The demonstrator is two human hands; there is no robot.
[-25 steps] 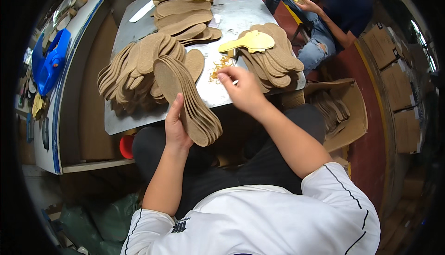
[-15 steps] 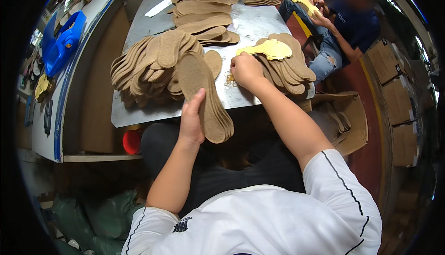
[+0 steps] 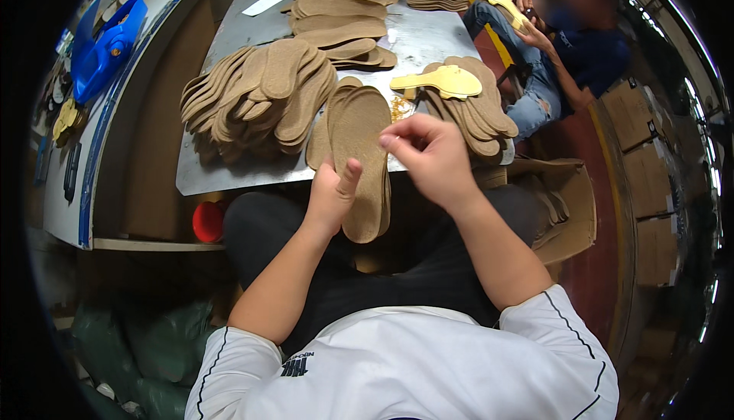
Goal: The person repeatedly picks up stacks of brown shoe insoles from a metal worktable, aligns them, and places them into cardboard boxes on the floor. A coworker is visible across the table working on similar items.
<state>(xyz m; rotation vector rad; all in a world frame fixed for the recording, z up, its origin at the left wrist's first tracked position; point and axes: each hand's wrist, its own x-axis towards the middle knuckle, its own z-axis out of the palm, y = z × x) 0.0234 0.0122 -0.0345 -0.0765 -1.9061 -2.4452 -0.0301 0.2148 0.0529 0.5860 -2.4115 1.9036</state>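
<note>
Centre frame: left grip [image 3: 329, 202] clasped brown, foot-shaped, fibrous-looking insole stack [image 3: 361, 133]; right grip [image 3: 440, 162] curled at its edge, closure unclear. Seemingly edge work; next move called for steady support.

Bare tabletop [image 3: 428, 38] opens between piles [image 3: 264, 91] (yellow template [image 3: 451, 81] intruding), held insoles [image 3: 361, 133] in front

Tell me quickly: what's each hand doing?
Left hand: closed, holding brown insoles.
Right hand: pinched closed beside them; can't tell whether it holds anything.
</note>
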